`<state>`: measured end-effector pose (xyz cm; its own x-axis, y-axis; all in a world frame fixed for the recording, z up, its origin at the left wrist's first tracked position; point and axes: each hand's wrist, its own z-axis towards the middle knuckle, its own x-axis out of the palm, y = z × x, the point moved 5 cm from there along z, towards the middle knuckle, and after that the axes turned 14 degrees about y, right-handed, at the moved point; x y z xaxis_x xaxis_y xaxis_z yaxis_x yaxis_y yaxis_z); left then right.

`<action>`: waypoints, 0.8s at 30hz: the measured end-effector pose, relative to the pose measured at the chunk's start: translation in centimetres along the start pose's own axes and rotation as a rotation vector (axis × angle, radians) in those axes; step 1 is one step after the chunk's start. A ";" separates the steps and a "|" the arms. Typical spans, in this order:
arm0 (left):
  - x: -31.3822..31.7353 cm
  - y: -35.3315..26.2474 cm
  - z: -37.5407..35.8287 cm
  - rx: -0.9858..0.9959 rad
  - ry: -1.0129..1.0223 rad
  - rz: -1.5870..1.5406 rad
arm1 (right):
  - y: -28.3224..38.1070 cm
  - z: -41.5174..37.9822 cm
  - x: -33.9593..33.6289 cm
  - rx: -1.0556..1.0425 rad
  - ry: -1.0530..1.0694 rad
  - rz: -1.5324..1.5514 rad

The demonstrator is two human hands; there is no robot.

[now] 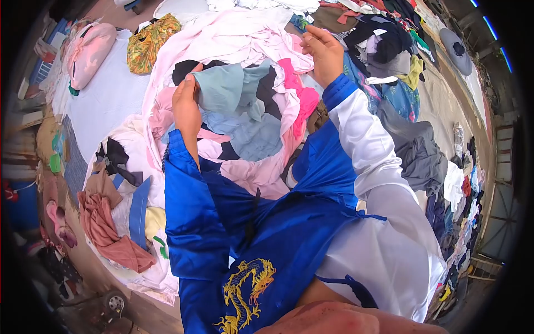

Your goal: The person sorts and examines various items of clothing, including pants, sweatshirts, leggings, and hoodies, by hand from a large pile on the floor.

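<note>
My left hand (186, 103) is closed on the edge of a grey-green cloth (221, 84), with the thumb on top. The cloth hangs over a heap of fabric in a pink sheet (222, 39) spread in a ring before my lap. Light blue cloth (245, 136) lies inside the ring, and a bright pink piece (307, 106) rests along its right side. My right hand (325, 55) is raised above the sheet's upper right part. Its fingers are pinched together; what they hold, if anything, I cannot make out.
A second pile with a brown-pink garment (108, 222) lies to the left. Farther up are a yellow patterned bundle (153, 43) and a pink bundle (92, 53). Dark garments (378, 42) and a grey cloth (414, 150) lie on the right, near a grey cap (455, 50).
</note>
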<state>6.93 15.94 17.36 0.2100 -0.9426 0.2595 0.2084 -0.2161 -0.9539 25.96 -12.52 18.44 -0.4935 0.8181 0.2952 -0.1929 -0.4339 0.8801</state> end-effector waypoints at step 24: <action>5.1 11.2 -1.4 -0.328 0.523 -0.017 | 20.3 -21.8 -24.8 -0.027 -0.500 -0.067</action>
<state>9.01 8.39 7.76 -0.3043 -0.9204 0.2456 -0.1149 -0.2204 -0.9686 15.82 -49.80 20.85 -0.0136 0.9224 0.3860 -0.2359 -0.3781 0.8952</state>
